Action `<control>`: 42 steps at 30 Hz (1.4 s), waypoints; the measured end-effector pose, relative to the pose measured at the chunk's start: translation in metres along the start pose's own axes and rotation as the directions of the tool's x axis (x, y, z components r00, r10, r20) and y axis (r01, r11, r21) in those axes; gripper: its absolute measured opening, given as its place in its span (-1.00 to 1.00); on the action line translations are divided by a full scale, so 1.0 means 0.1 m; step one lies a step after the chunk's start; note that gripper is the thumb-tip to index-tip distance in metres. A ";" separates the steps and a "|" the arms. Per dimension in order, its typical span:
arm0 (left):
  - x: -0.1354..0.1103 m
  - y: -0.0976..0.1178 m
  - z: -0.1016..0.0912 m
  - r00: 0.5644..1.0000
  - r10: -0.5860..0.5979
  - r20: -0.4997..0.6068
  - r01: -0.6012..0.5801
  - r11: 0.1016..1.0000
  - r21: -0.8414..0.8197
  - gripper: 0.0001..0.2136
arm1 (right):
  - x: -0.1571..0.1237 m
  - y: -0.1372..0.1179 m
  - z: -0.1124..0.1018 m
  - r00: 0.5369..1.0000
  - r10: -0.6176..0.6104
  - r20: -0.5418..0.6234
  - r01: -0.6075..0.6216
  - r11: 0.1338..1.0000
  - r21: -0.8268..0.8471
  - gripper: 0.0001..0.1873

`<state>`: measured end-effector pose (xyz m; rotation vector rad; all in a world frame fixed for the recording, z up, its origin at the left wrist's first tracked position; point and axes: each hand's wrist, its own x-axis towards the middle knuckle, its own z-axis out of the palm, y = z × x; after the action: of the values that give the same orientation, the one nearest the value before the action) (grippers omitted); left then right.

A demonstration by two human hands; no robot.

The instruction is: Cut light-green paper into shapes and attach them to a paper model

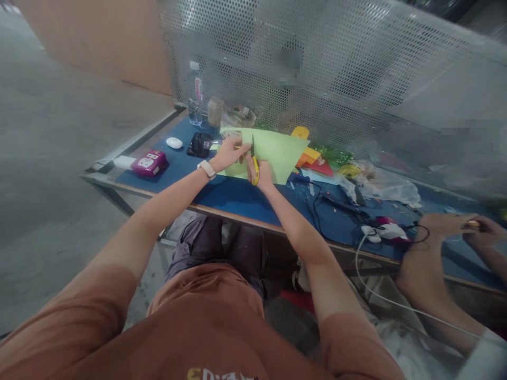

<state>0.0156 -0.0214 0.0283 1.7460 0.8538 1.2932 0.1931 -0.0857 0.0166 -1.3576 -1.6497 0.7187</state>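
A large light-green sheet of paper [283,153] is spread over the blue tabletop in front of me. Yellow-handled scissors [255,170] are gripped by my right hand [262,173], their dark blades pointing away from me over the paper. My left hand [232,151], with a pale band at the wrist, is closed on the paper's left part, close beside the blades. Its fingertips partly hide the sheet there. Whether the blades are parted is too small to tell.
Left on the blue table [178,177] are a purple pack [149,162], a white mouse-like object [174,143], a black item [199,144] and a water bottle [195,95]. Rightward lie coloured paper, plastic wrap [396,190] and cables. Another person's hands [435,224] work at far right. A perforated metal panel [336,74] stands behind.
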 end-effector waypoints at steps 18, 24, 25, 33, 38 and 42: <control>-0.01 0.05 0.01 1.000 -0.003 -0.022 0.003 1.000 -0.014 -0.56 | 0.05 0.12 0.03 1.000 0.011 0.007 -0.011 0.999 0.045 -0.12; 0.04 -0.05 0.00 0.997 0.073 -0.033 -0.074 0.997 -0.019 -0.46 | 0.05 0.09 0.04 0.999 0.033 0.006 -0.033 0.997 0.071 -0.11; 0.05 -0.07 0.00 0.995 0.098 -0.031 -0.099 0.995 -0.019 -0.44 | 0.05 0.09 0.04 0.999 0.033 0.003 -0.033 0.997 0.076 -0.11; 0.07 -0.04 -0.03 0.980 0.199 -0.026 -0.200 0.980 -0.002 -0.35 | 0.09 0.04 -0.06 0.995 0.096 0.018 -0.098 0.987 0.130 -0.12; 0.06 -0.02 -0.09 0.970 0.243 0.014 -0.243 0.970 0.009 -0.36 | 0.09 0.03 -0.25 0.992 0.067 0.109 -0.082 0.986 0.145 -0.06; 0.07 -0.04 -0.13 0.964 0.262 0.051 -0.263 0.964 0.026 -0.34 | 0.12 0.11 -0.39 0.985 0.046 0.165 -0.062 0.993 0.095 0.00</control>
<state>0.0043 -0.0108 0.0306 1.9585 0.6345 1.4076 0.2323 -0.0746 0.0292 -1.3054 -1.6841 0.9539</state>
